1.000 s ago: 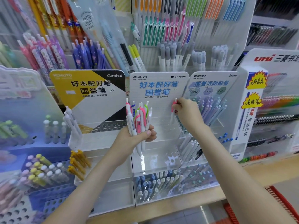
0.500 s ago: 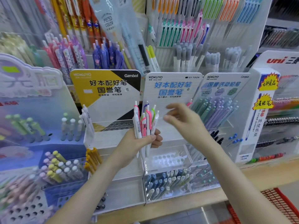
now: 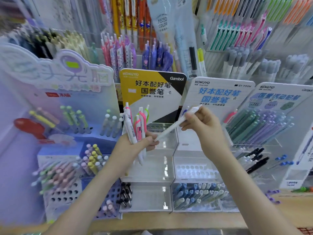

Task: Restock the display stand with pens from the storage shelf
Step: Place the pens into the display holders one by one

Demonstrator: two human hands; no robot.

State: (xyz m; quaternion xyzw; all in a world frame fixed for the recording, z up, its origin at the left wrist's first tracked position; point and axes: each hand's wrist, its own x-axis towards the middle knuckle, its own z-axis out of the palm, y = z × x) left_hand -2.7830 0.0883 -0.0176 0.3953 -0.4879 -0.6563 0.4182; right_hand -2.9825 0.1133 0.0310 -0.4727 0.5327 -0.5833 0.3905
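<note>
Pens for restocking are split between two hands. The left hand [image 3: 133,146] grips a bundle of pens [image 3: 135,126] upright, fingers and thumb curled round the barrels. At its three o'clock the right hand [image 3: 205,127] pinches a single white pen [image 3: 169,132] near the clip end. The barrel slants down toward eight o'clock, and its tip is just beside the left fingers. The hands are near each other but apart.

The display stand [image 3: 218,109] with the blue-lettered card rises behind the right hand. Its holed tier [image 3: 194,172] lies at that hand's six o'clock and looks mostly bare. One pink pen [image 3: 230,117] stands at the card's right edge.

The bundle looks loosely held, so a snag from the white pen's tip could spill it. A pen lowered off-centre would likely skid on the clear plastic rather than seat in a hole.

Open room lies above the holed tier. It is hemmed at nine o'clock by the yellow-card stand [image 3: 152,102] and at three o'clock by slanted green and purple pens [image 3: 257,126], which a swinging wrist could knock.
</note>
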